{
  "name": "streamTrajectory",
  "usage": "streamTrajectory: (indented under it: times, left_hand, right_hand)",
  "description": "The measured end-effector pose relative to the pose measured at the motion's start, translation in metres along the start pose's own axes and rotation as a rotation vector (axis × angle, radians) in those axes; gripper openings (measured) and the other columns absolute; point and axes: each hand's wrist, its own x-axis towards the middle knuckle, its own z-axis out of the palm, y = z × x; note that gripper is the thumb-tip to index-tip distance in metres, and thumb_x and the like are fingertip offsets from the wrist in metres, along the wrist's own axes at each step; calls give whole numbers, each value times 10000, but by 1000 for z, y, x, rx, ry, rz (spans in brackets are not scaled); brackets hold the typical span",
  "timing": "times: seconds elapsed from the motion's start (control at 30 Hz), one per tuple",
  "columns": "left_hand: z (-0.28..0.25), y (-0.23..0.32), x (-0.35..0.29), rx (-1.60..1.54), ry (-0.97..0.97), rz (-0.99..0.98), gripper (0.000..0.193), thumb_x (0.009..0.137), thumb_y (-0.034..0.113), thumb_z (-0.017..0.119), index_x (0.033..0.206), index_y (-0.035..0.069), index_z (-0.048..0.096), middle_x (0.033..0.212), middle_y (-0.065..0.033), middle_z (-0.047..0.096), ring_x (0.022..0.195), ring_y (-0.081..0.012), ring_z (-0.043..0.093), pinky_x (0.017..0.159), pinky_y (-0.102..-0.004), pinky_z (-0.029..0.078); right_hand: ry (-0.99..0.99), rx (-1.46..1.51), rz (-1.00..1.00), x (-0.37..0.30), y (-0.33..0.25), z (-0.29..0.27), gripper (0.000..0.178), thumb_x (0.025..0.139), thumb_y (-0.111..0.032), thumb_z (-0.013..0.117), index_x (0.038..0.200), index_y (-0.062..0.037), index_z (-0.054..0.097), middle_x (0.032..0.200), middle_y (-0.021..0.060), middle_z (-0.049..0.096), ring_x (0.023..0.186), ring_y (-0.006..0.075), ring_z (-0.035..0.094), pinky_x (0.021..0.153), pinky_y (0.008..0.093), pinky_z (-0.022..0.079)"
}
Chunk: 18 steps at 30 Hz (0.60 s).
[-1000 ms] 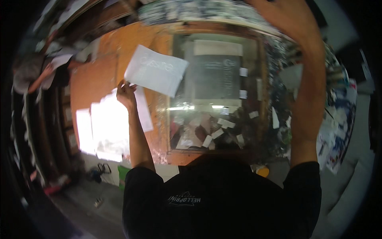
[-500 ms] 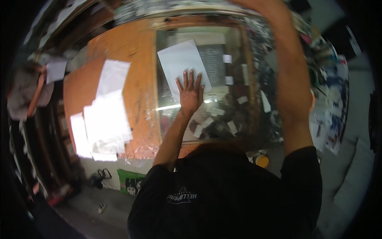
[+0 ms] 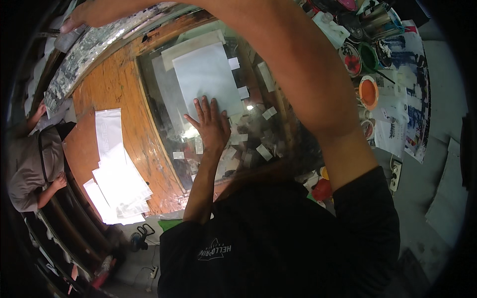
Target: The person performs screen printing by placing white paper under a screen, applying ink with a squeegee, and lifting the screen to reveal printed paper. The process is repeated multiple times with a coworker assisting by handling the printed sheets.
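A blank white sheet [image 3: 206, 74] lies on the glass panel [image 3: 164, 144] set into the wooden table. My left hand [image 3: 211, 126] rests flat on the sheet's near edge with its fingers spread. Two small white tabs [image 3: 243, 93] sit along the sheet's right edge. My right arm arches over the far side of the table. At the upper left corner, my right hand [image 3: 82, 16] is beside the end of a long paint-speckled frame [image 3: 79, 67]. Its fingers are mostly out of sight, so whether it grips anything cannot be told.
Several printed white sheets [image 3: 117, 181] lie piled on the table's orange wood [image 3: 126, 124] at left. Paper scraps [image 3: 264, 152] dot the glass. Open paint pots [image 3: 368, 93] crowd the right side. A co-worker in a grey shirt [image 3: 27, 164] is at far left.
The white sheet has moved right over the dark lettered rectangle, up to the tabs, under my left hand. My right arm has swung to the far left. The whole view has turned.
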Motion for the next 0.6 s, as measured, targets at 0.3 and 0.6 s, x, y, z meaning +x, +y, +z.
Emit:
streamTrajectory:
  times: [0.3,0.6]
  left_hand:
    - [-31,12,-2,-120,-23,-10,462,1026,229,579,1429,3,565,1600,-255,415,1570,-429,233,1195,-742,-12]
    - [-139,29,-71,-1947,325,-719,621,1038,377,631,1520,55,406,1388,-130,541,1408,-327,479,1171,-639,332]
  right_hand:
    - [-40,-123,69,-2,-14,14,342,1055,-275,596,972,33,718,594,27,512,462,88,365,400,254,337]
    - [36,-353,76,-180,-8,176,445,899,-370,762,1222,-70,703,885,102,657,814,273,615,853,442,440]
